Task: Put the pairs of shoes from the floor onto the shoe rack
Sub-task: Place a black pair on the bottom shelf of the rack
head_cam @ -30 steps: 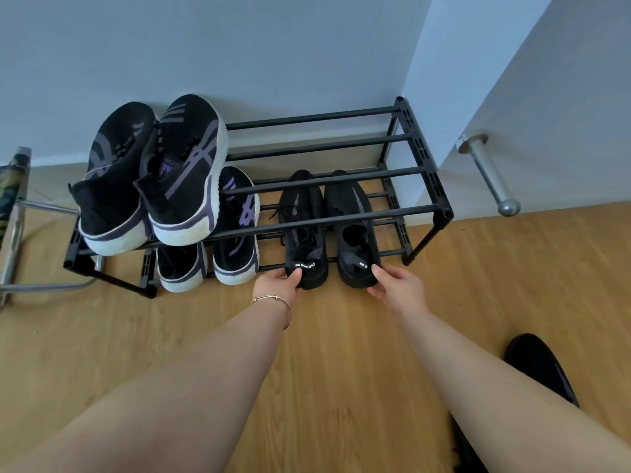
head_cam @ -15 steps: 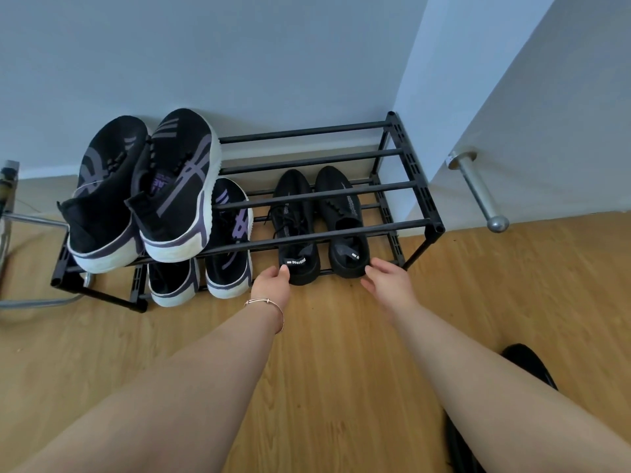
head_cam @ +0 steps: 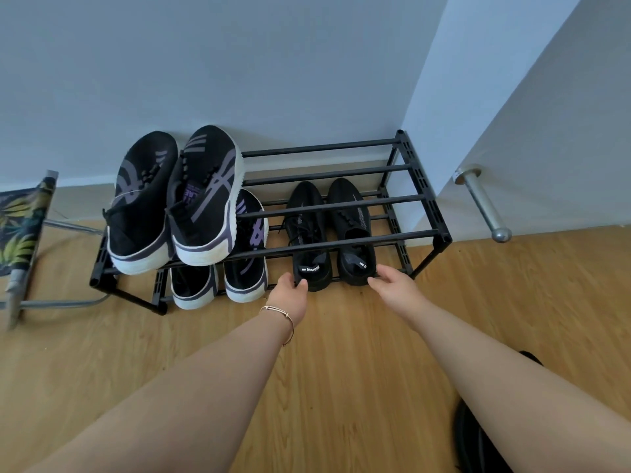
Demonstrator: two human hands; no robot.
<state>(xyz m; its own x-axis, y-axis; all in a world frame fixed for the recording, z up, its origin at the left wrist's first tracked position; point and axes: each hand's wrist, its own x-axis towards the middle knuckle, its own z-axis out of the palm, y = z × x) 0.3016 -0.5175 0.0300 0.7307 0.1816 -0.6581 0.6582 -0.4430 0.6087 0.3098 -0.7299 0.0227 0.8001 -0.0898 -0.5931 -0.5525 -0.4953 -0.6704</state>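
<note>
**Black shoes on the lower shelf, both hands at their heels**

Wooden floor (head_cam: 191,353) ran across the lower part of the view, meeting a pale wall (head_cam: 239,63) behind. Against that wall stood a black metal shoe rack (head_cam: 421,186) with two shelves made of bars. On its upper shelf, at the left end, sat a pair of black and purple sneakers (head_cam: 174,199) with white soles, heels toward the camera. Under them, on the lower shelf, sat a second black and purple pair (head_cam: 246,247), partly hidden by the upper one. To the right of these, also on the lower shelf, sat a pair of plain black shoes (head_cam: 331,233), side by side, toes toward the wall and heels at the front edge.

Two bare forearms reached in from below. The left hand (head_cam: 288,297) rested with its fingertips touching the heel of the left black shoe, fingers loosely curled, not closed around anything. The right hand (head_cam: 396,285) was open and relaxed, its fingertips just at the heel of the right black shoe; whether they touched could not be told. A thin bracelet (head_cam: 283,319) circled the left wrist. A metal door handle (head_cam: 483,203) stuck out at the right.
</note>
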